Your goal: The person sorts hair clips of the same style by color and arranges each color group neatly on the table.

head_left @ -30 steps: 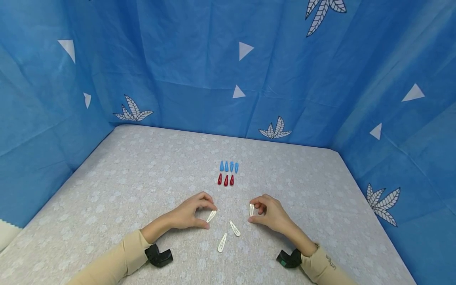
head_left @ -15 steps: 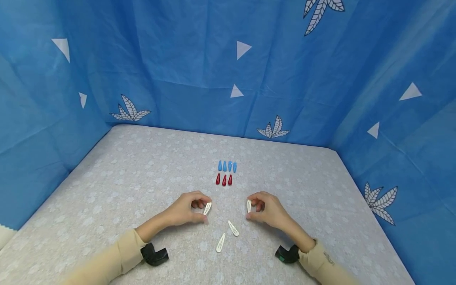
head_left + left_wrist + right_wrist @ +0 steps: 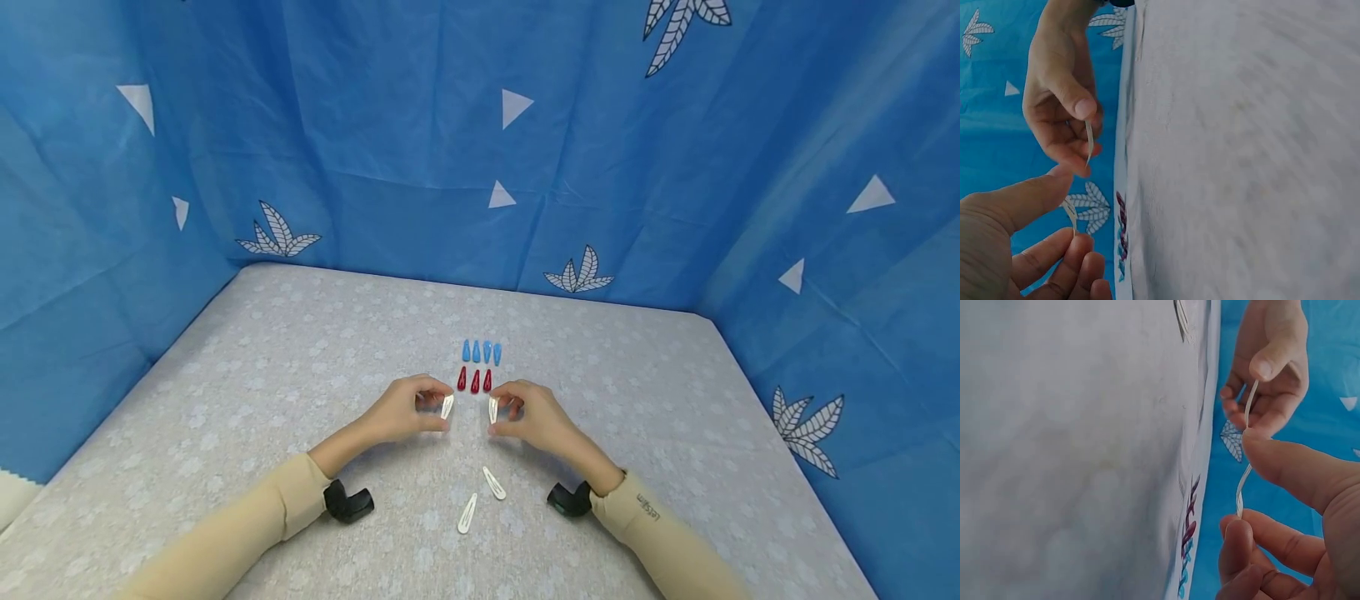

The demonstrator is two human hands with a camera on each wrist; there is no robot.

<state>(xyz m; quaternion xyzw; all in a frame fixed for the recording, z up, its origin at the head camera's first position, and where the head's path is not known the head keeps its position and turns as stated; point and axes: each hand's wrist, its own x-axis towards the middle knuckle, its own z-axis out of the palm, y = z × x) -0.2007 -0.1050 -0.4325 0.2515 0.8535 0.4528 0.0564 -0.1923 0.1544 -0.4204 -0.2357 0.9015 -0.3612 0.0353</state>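
Observation:
My left hand (image 3: pixel 405 408) pinches a white snap hair clip (image 3: pixel 447 407) between thumb and fingers, just in front of the red clips. Facing it, my right hand (image 3: pixel 536 414) pinches another white hair clip (image 3: pixel 492 410) by its two ends. Both clips appear raised off the table; in the left wrist view the left hand's clip (image 3: pixel 1070 212) is seen nearly edge-on. Two more white hair clips lie nearer me, one tilted clip (image 3: pixel 494 483) and one lower clip (image 3: pixel 467 513). Red hair clips (image 3: pixel 475 382) stand in a row just beyond the hands.
Behind the red row lies a row of several blue hair clips (image 3: pixel 476 351). A pale floral cloth covers the table (image 3: pixel 637 400). Blue curtain (image 3: pixel 405 225) with white leaf prints hangs around the back and sides.
Both hands have moved away from me toward the red clips and closer together, each carrying its white hair clip. The clips on the table have stayed put.

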